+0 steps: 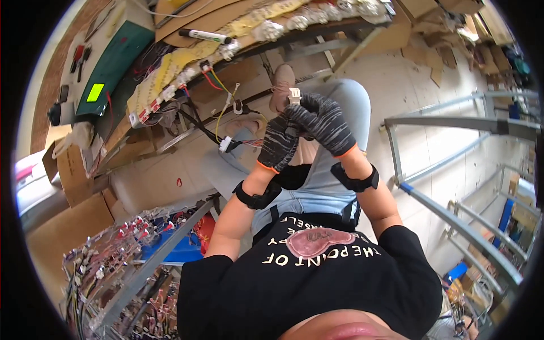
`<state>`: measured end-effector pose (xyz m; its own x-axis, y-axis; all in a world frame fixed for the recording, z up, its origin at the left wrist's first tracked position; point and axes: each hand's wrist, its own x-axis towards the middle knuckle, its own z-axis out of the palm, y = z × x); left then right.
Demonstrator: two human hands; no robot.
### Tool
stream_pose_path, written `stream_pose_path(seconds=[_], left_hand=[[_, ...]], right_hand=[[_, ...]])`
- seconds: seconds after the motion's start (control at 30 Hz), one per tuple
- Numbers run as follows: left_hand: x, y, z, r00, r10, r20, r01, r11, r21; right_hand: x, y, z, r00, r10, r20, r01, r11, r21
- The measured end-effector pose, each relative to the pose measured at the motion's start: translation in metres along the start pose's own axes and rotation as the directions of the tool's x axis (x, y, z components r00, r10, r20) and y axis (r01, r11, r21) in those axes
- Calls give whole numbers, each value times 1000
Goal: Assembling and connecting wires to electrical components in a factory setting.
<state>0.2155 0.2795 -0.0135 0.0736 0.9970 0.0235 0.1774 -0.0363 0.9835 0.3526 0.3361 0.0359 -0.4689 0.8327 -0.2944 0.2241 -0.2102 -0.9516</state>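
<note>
My gloved hands meet above my lap, in dark grey knit gloves with orange cuffs. My right hand (326,122) pinches a small white plastic connector (294,95), which sticks up past the fingertips. Pressed close beside it, my left hand (277,143) has its fingers curled in; what they hold is hidden. Thin coloured wires run toward the left glove from a white connector block (225,143) hanging just left of it. A yellow wire (218,126) loops up from that block toward the bench edge.
Ahead stands a bench with a yellow strip (170,71) lined with white connectors and a marker pen (205,37). A heap of wire harnesses (107,255) lies at lower left beside a metal rail (158,263). Metal frames (453,121) stand on the right. Cardboard (428,62) lies at far right.
</note>
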Motion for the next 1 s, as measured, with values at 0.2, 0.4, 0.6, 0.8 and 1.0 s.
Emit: stream_pose_path(seconds=[0.2,0.4,0.6,0.8,1.0], left_hand=[[24,-1,-31,989,-57,133,24,972,232],[38,0,-56,958,-275,81,271,961,59],[24,-11,-54,941,-234,-244,116,902,-415],[4,8,-57,888,-243,-391,-27,821,-570],[6,16,-50,784,27,-620,-55,998,-25]], right_hand=[[62,-4,12,988,-100,116,27,861,507],[102,-33,25,995,-82,-48,90,975,203],[123,-42,50,992,-79,99,76,996,35],[123,-32,61,990,-99,101,63,948,311],[125,-43,74,993,119,21,-114,869,481]])
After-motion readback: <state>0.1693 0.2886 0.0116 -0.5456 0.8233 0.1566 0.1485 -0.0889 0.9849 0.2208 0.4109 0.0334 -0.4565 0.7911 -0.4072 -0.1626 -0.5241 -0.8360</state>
